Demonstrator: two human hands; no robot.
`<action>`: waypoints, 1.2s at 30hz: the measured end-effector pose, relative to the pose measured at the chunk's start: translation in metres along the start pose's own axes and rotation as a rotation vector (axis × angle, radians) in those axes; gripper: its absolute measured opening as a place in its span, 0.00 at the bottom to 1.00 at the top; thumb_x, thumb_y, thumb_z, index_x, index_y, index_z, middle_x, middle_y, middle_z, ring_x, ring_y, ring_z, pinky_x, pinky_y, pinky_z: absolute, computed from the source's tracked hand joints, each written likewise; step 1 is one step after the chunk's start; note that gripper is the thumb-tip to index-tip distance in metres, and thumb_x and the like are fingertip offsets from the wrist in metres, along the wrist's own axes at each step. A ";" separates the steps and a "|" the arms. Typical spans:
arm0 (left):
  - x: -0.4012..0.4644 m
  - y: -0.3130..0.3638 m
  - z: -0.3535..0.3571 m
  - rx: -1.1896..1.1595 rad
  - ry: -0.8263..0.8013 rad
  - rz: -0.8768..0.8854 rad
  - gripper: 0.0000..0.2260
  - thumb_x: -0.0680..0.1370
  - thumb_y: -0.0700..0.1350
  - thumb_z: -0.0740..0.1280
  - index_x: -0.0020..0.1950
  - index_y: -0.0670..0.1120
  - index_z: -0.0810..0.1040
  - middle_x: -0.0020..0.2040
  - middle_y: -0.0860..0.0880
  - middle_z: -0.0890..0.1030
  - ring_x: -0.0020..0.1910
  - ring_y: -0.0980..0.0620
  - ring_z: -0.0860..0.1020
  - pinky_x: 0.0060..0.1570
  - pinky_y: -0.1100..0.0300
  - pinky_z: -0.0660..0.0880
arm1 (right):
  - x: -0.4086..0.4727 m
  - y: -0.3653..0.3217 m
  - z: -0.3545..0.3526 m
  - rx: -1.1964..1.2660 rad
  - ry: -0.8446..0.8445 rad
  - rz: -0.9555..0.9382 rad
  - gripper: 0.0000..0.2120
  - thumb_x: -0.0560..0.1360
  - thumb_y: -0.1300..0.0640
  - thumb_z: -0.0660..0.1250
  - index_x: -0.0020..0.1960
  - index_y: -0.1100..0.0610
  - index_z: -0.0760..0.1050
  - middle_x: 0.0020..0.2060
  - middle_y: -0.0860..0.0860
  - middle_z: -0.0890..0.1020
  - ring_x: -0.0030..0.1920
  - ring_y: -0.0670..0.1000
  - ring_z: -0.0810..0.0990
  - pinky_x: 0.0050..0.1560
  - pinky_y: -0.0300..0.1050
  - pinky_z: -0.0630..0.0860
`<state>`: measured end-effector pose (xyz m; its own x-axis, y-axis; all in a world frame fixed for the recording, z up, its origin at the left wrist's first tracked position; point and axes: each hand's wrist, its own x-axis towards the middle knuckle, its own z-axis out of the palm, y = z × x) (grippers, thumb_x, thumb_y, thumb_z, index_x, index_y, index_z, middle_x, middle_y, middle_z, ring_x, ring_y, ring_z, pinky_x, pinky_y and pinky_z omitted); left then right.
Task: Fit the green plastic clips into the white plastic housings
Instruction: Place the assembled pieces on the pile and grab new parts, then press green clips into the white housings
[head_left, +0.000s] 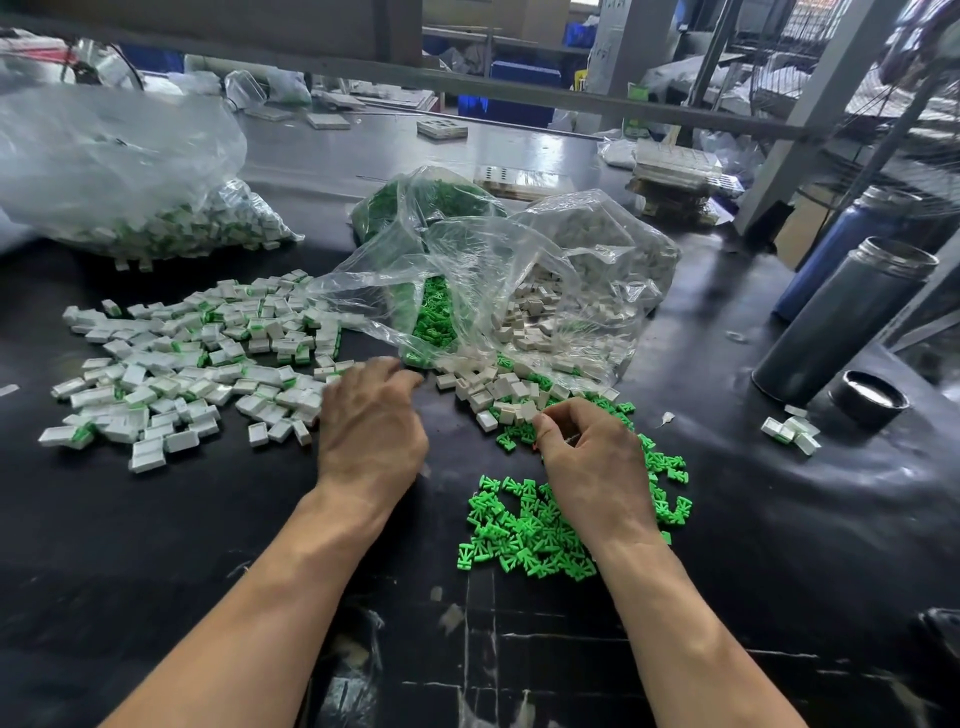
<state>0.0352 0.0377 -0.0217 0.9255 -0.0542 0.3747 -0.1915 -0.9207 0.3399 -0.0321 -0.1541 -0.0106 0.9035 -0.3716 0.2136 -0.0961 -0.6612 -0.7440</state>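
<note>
Head view: we are picking parts between two piles, and a mix-up is the main risk.

We are holding our right hand (592, 457) with fingers curled, pinching something small at the edge of the loose white housings (493, 389); we cannot tell if it is a clip or a housing. Our left hand (371, 415) is lying knuckles up with fingers bent, reaching toward the finished pieces (176, 364); whether it is holding a part is hidden. The green clips (530, 535) are lying under our right wrist. We are judging that this wrist could sweep clips off the black table (208, 545), that empty housings could slide into the finished pile, since the two heaps are nearly touching, and that the clear bag (467, 291) could spill more parts over both.
</note>
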 end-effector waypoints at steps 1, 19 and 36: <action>0.000 0.004 0.001 -0.070 -0.042 0.054 0.22 0.78 0.36 0.64 0.72 0.50 0.76 0.74 0.47 0.72 0.72 0.45 0.69 0.74 0.48 0.61 | 0.000 -0.001 0.001 -0.038 0.004 -0.023 0.04 0.81 0.49 0.70 0.50 0.48 0.82 0.43 0.43 0.83 0.43 0.46 0.80 0.46 0.46 0.79; -0.015 0.025 -0.005 -0.365 -0.203 0.178 0.04 0.78 0.46 0.73 0.52 0.53 0.82 0.51 0.57 0.78 0.51 0.55 0.78 0.62 0.53 0.73 | 0.000 -0.013 0.003 -0.359 -0.107 -0.109 0.05 0.80 0.48 0.71 0.50 0.49 0.79 0.47 0.45 0.80 0.47 0.48 0.80 0.54 0.46 0.78; -0.015 0.023 -0.006 -0.394 -0.219 0.112 0.09 0.78 0.46 0.74 0.57 0.54 0.81 0.47 0.60 0.79 0.48 0.58 0.78 0.60 0.55 0.75 | 0.000 -0.012 -0.003 -0.413 -0.216 -0.067 0.05 0.79 0.48 0.72 0.53 0.45 0.83 0.49 0.45 0.79 0.52 0.49 0.78 0.56 0.45 0.73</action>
<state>0.0149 0.0194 -0.0147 0.9312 -0.2642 0.2512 -0.3645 -0.6897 0.6257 -0.0323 -0.1481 -0.0004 0.9754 -0.2042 0.0833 -0.1534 -0.8995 -0.4092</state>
